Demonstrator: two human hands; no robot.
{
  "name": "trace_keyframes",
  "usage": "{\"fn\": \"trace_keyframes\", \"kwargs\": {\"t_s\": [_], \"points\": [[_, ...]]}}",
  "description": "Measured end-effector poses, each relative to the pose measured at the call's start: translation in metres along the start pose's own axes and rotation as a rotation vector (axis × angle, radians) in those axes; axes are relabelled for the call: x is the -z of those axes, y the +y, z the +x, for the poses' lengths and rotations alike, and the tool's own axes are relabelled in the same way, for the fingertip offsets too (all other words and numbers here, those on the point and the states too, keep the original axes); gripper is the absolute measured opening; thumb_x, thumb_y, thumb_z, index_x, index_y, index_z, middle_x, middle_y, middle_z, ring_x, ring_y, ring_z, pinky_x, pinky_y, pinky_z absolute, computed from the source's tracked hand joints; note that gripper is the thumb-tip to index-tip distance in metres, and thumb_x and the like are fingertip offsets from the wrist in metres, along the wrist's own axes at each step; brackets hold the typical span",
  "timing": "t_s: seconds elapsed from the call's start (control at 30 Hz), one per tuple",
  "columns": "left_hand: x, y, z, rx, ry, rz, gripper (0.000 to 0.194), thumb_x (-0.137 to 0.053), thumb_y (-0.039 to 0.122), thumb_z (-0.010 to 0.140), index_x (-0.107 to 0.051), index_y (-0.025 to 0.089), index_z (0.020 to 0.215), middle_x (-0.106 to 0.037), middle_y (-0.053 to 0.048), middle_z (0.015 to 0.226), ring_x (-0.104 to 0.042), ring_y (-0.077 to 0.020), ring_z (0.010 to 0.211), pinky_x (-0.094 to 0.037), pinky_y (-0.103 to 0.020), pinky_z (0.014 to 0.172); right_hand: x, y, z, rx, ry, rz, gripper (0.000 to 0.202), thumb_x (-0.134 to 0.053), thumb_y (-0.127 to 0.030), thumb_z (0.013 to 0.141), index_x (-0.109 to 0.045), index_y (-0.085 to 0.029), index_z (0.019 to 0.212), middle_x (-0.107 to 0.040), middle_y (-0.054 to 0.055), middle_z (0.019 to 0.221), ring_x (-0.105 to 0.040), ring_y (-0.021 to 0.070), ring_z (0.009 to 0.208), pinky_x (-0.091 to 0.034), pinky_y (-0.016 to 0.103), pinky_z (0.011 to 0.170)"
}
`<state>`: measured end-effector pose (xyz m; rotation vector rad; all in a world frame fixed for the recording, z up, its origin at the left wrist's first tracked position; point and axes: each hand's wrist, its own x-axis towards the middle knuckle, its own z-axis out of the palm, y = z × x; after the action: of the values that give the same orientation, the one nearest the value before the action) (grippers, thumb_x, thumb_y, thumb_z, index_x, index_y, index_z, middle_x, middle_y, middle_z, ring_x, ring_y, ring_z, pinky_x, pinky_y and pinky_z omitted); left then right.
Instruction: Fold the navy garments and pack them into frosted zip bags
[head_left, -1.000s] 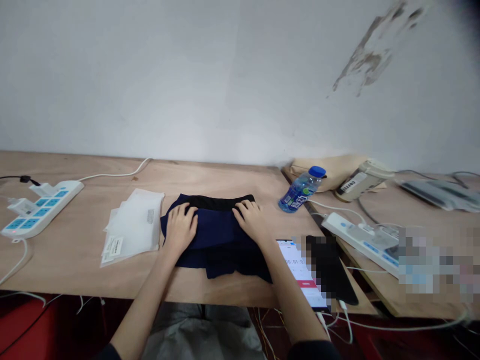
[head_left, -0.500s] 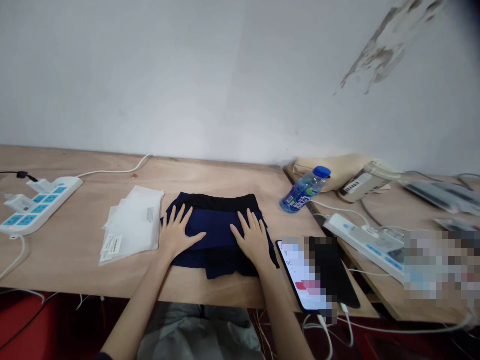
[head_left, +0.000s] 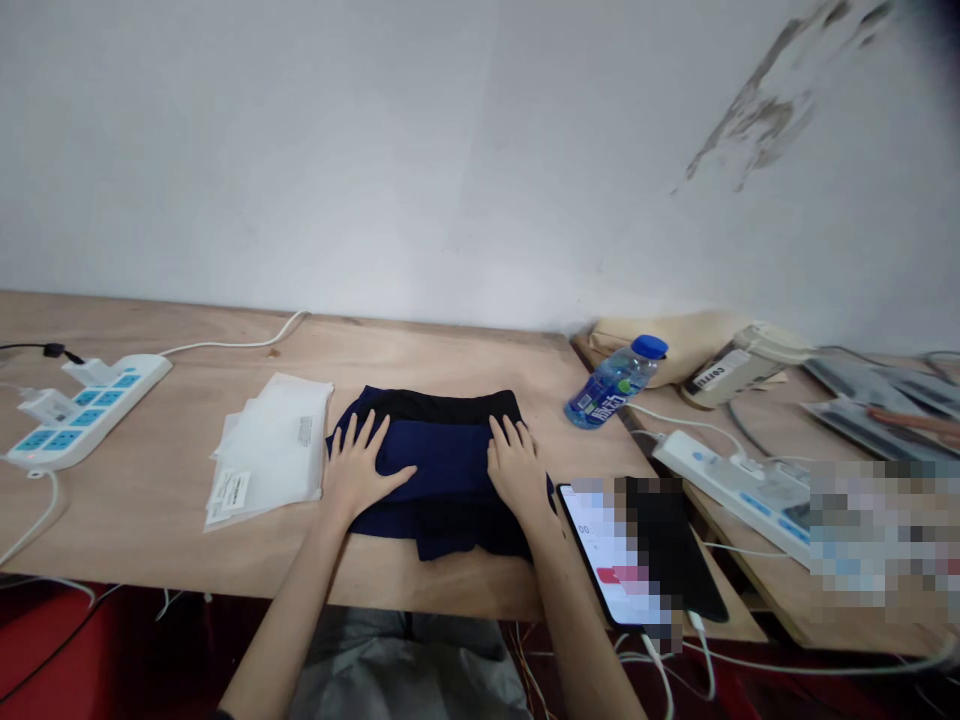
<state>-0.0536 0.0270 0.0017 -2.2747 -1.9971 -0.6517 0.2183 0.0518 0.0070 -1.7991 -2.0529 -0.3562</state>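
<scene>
Dark fabric, a navy folded garment (head_left: 442, 460) with a black layer (head_left: 450, 408) showing along its far edge, lies on the wooden table in front of me. My left hand (head_left: 366, 470) rests palm down on its left part, fingers spread and thumb pointing inward. On the right part lies my right hand (head_left: 517, 465), also palm down, its fingers stretched out and slightly apart with the thumb drawn in. Neither hand grips the cloth. Just left of the fabric are several overlapping translucent plastic bags (head_left: 277, 450), one with a white label.
Right of the cloth are a lit phone (head_left: 592, 540), a dark device (head_left: 679, 560) and a blue-capped bottle (head_left: 615, 385). A coffee cup (head_left: 739, 370) and power strip (head_left: 742, 490) lie further right; another power strip (head_left: 135, 385) is at left. Another person's finger (head_left: 911, 420) shows at right.
My right hand has shifted slightly right, and its thumb has come in toward the fingers. My left hand stays on the cloth. Another person's finger has appeared at the right edge.
</scene>
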Motion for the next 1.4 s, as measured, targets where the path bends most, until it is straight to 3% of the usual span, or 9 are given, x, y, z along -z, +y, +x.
{"fn": "trace_keyframes", "kwargs": {"t_s": [0.17,0.27,0.47,0.6,0.73,0.87,0.97,1.1,1.4], "points": [[-0.002,0.0,-0.001,-0.004,0.008,0.002,0.089,-0.056,0.072,0.076,-0.034,0.027,0.15,-0.036,-0.009,0.155,-0.025,-0.0383,0.145,-0.021,-0.057,0.115,0.022,0.022,0.032,0.042,-0.174,-0.004,0.037,-0.048,-0.01,0.079,-0.067,-0.015,0.11,-0.056,0.017,0.137,-0.047,0.0367,0.123,-0.036,0.051,0.095],[0.003,0.001,0.0,-0.003,0.03,-0.012,0.09,-0.058,0.07,0.076,-0.033,0.027,0.15,-0.035,-0.01,0.155,-0.024,-0.0386,0.145,-0.021,-0.058,0.115,0.041,0.031,0.049,0.138,-0.291,0.083,0.02,-0.052,-0.016,0.077,-0.066,-0.017,0.091,-0.069,0.013,0.106,-0.059,0.0268,0.098,-0.041,0.036,0.082],[0.038,0.03,-0.007,-0.046,0.178,-0.166,0.074,-0.065,0.059,0.076,-0.049,0.025,0.139,-0.044,-0.011,0.149,-0.034,-0.0372,0.14,-0.024,-0.058,0.114,0.072,0.011,0.061,0.17,-0.374,0.281,0.004,-0.057,-0.022,0.077,-0.057,-0.022,0.073,-0.064,0.0,0.068,-0.055,0.0153,0.062,-0.034,0.027,0.058],[0.052,0.077,-0.016,0.015,0.016,-0.545,0.059,-0.066,0.059,0.076,-0.057,0.024,0.123,-0.068,-0.009,0.113,-0.065,-0.0268,0.103,-0.05,-0.044,0.092,0.075,-0.022,0.062,-0.01,-0.446,0.693,0.012,-0.06,-0.025,0.077,-0.053,-0.022,0.069,-0.06,-0.001,0.065,-0.056,0.0149,0.061,-0.041,0.025,0.054],[0.039,0.102,-0.006,0.189,-0.127,-0.879,0.059,-0.066,0.049,0.08,-0.047,0.021,0.129,-0.07,-0.009,0.106,-0.069,-0.0224,0.092,-0.055,-0.035,0.078,0.073,-0.048,0.062,-0.298,-0.592,1.242,0.017,-0.06,-0.038,0.083,-0.055,-0.021,0.084,-0.063,0.001,0.07,-0.064,0.0168,0.06,-0.052,0.028,0.05],[0.029,0.084,0.005,0.265,-0.033,-0.787,0.037,-0.054,0.026,0.089,-0.049,0.017,0.124,-0.069,-0.013,0.108,-0.068,-0.0246,0.1,-0.053,-0.037,0.084,0.07,-0.049,0.051,-0.414,-0.375,1.376,0.024,-0.055,-0.042,0.086,-0.054,-0.02,0.095,-0.071,0.008,0.093,-0.07,0.0186,0.074,-0.056,0.031,0.062],[0.033,0.065,0.0,0.276,0.118,-0.459,0.048,-0.051,0.021,0.088,-0.042,0.012,0.135,-0.063,-0.018,0.117,-0.062,-0.0307,0.109,-0.05,-0.045,0.089,0.067,-0.043,0.026,-0.428,-0.164,1.106,0.022,-0.054,-0.042,0.085,-0.056,-0.021,0.093,-0.072,0.007,0.091,-0.068,0.0183,0.072,-0.052,0.031,0.066],[0.038,0.06,-0.013,0.157,0.276,-0.262,0.035,-0.049,0.018,0.089,-0.052,0.016,0.124,-0.06,-0.014,0.116,-0.058,-0.0287,0.109,-0.048,-0.044,0.091,0.058,-0.052,-0.011,-0.421,-0.176,0.723,0.026,-0.053,-0.047,0.084,-0.059,-0.022,0.085,-0.068,0.004,0.074,-0.065,0.0212,0.067,-0.045,0.033,0.066],[0.031,0.1,0.013,0.023,-0.092,-0.398,0.029,-0.039,0.034,0.098,-0.064,0.02,0.098,-0.069,-0.008,0.098,-0.063,-0.0238,0.095,-0.046,-0.037,0.086,0.047,-0.078,-0.018,-0.323,-0.074,0.737,0.018,-0.049,-0.033,0.081,-0.04,-0.024,0.068,-0.053,-0.001,0.067,-0.051,0.0165,0.063,-0.038,0.028,0.061]]}}
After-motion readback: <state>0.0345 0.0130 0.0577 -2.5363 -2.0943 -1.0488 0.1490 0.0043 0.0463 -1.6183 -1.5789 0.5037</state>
